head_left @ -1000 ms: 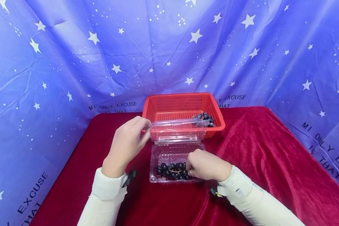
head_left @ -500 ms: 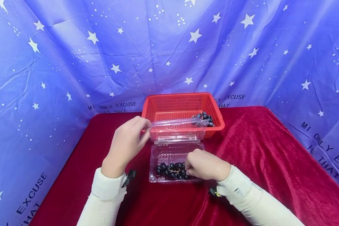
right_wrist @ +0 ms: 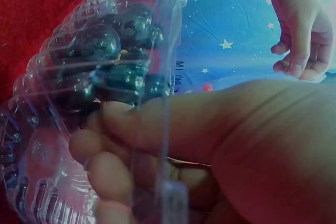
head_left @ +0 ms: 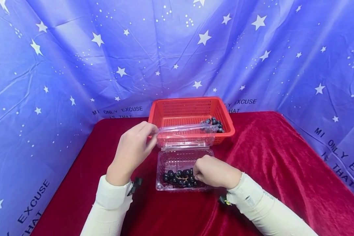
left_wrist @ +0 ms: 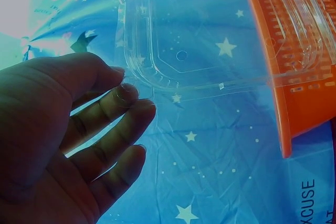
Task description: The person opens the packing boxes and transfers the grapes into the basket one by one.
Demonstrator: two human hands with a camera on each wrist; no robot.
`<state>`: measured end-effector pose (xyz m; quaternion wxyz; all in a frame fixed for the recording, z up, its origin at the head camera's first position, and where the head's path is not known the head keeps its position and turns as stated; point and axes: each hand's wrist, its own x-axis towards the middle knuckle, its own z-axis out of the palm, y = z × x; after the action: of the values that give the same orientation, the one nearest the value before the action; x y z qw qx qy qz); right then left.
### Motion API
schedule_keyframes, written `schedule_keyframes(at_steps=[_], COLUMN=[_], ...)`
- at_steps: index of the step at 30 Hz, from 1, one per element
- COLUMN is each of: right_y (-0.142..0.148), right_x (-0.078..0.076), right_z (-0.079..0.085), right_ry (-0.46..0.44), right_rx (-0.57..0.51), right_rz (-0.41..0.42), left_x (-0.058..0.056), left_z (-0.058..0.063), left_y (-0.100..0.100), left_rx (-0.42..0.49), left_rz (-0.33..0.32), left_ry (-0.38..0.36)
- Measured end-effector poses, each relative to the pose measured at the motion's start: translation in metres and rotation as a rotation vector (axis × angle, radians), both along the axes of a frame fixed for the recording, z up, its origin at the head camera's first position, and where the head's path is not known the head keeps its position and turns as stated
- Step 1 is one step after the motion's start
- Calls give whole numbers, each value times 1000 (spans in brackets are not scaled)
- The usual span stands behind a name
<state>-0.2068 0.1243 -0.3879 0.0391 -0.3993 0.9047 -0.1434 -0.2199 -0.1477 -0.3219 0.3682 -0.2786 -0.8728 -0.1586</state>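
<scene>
A clear plastic clamshell box (head_left: 172, 159) lies with its lid (head_left: 183, 141) raised at the back. My left hand (head_left: 132, 149) pinches the lid's left corner between thumb and forefinger; the other fingers are loosely bent in the left wrist view. Inside the box is a bunch of dark grapes (head_left: 180, 178) with a brown stem, towards the front. My right hand (head_left: 216, 172) reaches over the box's right side and grips the bunch at its right end. Thumb and forefinger meet at the stem below the grapes (right_wrist: 100, 45) in the right wrist view. The right hand hides part of the bunch.
A red slotted plastic basket (head_left: 191, 102) stands directly behind the box, with the lid overlapping its front in view. Another bunch of dark grapes (head_left: 214, 123) lies in its right end. A red velvet cloth (head_left: 268, 157) covers the table; a blue starry curtain (head_left: 171, 49) hangs behind.
</scene>
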Motion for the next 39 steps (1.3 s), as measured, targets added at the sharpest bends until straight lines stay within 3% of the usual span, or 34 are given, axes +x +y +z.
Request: schedule_keyframes(at_steps=[7, 35, 39], right_y=[0, -4, -5], right_x=[-1, -7, -6], right_z=[0, -18, -20], right_ry=[-9, 194, 189], right_rx=[-12, 50, 75], right_rz=[-22, -117, -147], left_x=[0, 0, 0], left_z=[0, -2, -2], left_y=[1, 2, 2], left_rx=[-4, 10, 9], left_rz=[0, -18, -16], left_ry=[-10, 0, 3])
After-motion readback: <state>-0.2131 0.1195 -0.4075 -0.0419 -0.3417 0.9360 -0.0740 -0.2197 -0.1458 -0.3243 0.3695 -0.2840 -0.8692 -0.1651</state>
